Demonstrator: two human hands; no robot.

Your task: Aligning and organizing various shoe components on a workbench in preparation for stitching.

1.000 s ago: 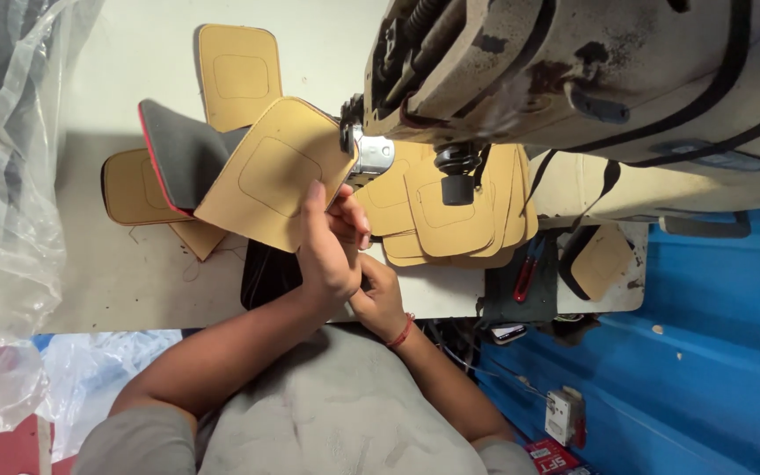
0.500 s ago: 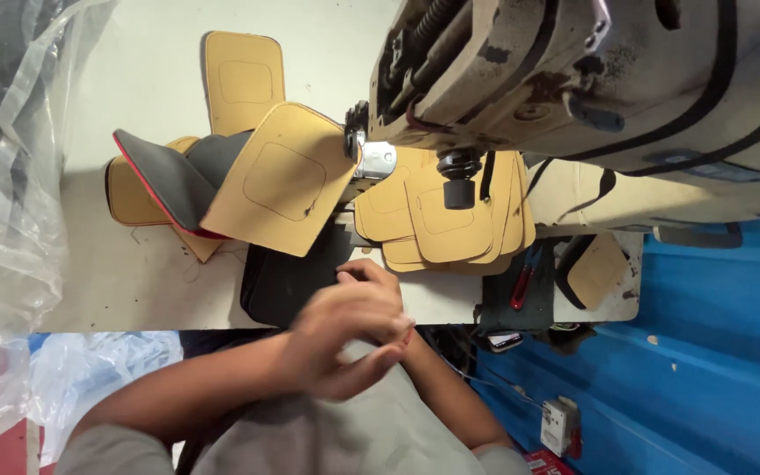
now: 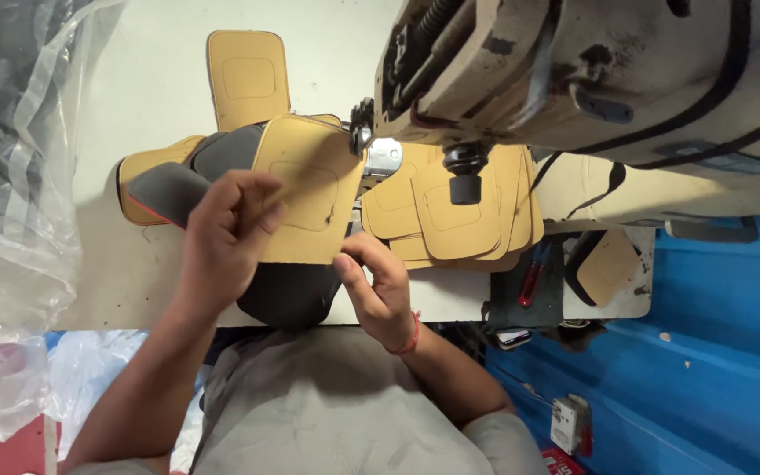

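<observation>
With the left hand point(image 3: 222, 230) pinching the tan leather panel's point(image 3: 310, 189) upper-left edge and the right hand point(image 3: 378, 286) nipping its lower corner beside the sewing machine's presser foot point(image 3: 383, 158), keeping it flat and taut looks wise.

Bright even light, soft shadows, sharp

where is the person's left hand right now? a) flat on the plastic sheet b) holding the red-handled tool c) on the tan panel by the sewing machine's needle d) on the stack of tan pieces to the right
c: the left hand rests on the tan panel that lies by the sewing machine, while the right hand grips that panel's lower edge.
</observation>
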